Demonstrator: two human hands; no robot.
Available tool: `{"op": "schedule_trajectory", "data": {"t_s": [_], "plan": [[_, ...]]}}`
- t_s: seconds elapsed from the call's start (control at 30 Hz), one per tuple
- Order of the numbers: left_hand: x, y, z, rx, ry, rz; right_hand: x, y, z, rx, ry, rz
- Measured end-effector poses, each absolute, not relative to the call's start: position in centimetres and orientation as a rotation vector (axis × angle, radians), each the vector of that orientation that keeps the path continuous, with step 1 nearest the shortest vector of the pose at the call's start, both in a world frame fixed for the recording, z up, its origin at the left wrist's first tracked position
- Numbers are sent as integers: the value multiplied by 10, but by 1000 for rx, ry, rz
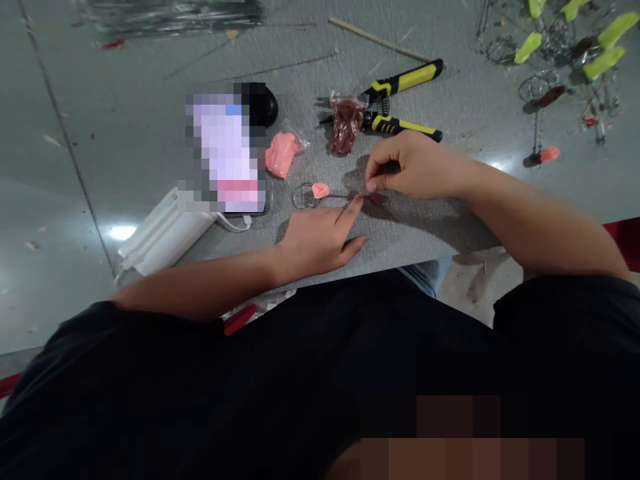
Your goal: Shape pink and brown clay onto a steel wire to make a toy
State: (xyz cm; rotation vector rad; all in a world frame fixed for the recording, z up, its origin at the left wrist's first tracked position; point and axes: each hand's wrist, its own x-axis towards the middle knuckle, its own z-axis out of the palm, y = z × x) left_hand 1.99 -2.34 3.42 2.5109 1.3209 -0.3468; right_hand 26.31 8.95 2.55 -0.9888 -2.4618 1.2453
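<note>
My left hand (320, 233) lies on the grey table (150, 120), its forefinger stretched out and pressing on a thin wire (345, 197). The wire runs from a small wire cage (303, 196) with a pink soft piece (321, 191) beside it. My right hand (410, 167) is pinched at the wire's right end, over a small dark brown piece (377, 199). Just behind my right hand lie yellow-and-black pliers (400, 83) and a bag of brown soft pieces (347, 121).
A bag of pink pieces (281, 153) lies by a blurred phone (227, 150) leaning on a black object. A white box (163, 233) sits at the left table edge. Finished wire pieces with yellow-green, brown and pink parts (565, 53) lie at the far right. Loose wires (170, 17) lie at the back.
</note>
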Motion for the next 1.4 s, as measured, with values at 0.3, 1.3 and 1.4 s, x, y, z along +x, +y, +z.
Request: {"op": "schedule_trajectory", "data": {"t_s": [0.3,1.3,1.4], "plan": [[10,-32,30,2404,1155,31,265,82,41,-1027,-2440,992],[-3,-26,9,2004,558,573,232,36,37,-1276,-2876,364],[-2,-25,7,2028,557,544,221,31,38,-1368,-2886,381]]}}
